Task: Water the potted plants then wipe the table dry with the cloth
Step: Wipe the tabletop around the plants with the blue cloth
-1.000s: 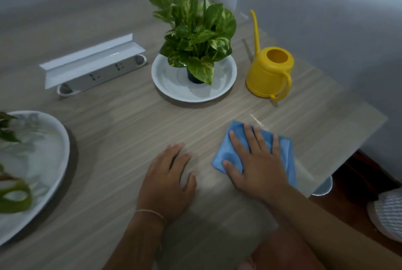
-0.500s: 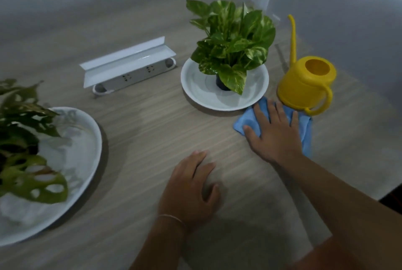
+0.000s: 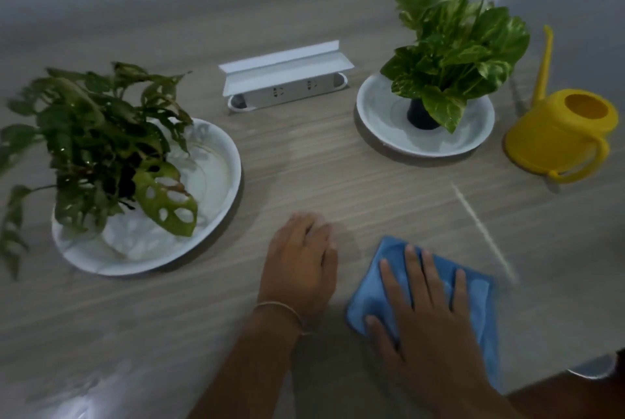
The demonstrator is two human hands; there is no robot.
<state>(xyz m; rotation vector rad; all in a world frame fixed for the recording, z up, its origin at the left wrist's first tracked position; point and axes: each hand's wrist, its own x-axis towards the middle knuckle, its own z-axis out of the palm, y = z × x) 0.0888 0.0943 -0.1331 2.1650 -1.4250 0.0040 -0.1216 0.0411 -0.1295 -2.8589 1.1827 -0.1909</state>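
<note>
My right hand (image 3: 429,320) lies flat, fingers spread, pressing a blue cloth (image 3: 375,290) onto the wooden table (image 3: 321,178) near its front edge. Just left of it, my left hand (image 3: 301,266) rests palm down on the bare wood, holding nothing. A holey-leaved potted plant (image 3: 98,141) stands in a large white dish (image 3: 216,165) at the left. A bright green potted plant (image 3: 453,50) in a dark pot sits in a smaller white dish (image 3: 382,121) at the back right. The yellow watering can (image 3: 561,138) stands upright right of that dish.
A white pop-up power socket block (image 3: 284,84) rises from the table between the two plants. The table's front right corner (image 3: 507,388) is close to my right wrist, with floor beyond. Walls stand behind and to the right.
My right hand has slid the cloth from beside the small dish and watering can back toward the front edge. The view has swung left, bringing the large plant fully in.
</note>
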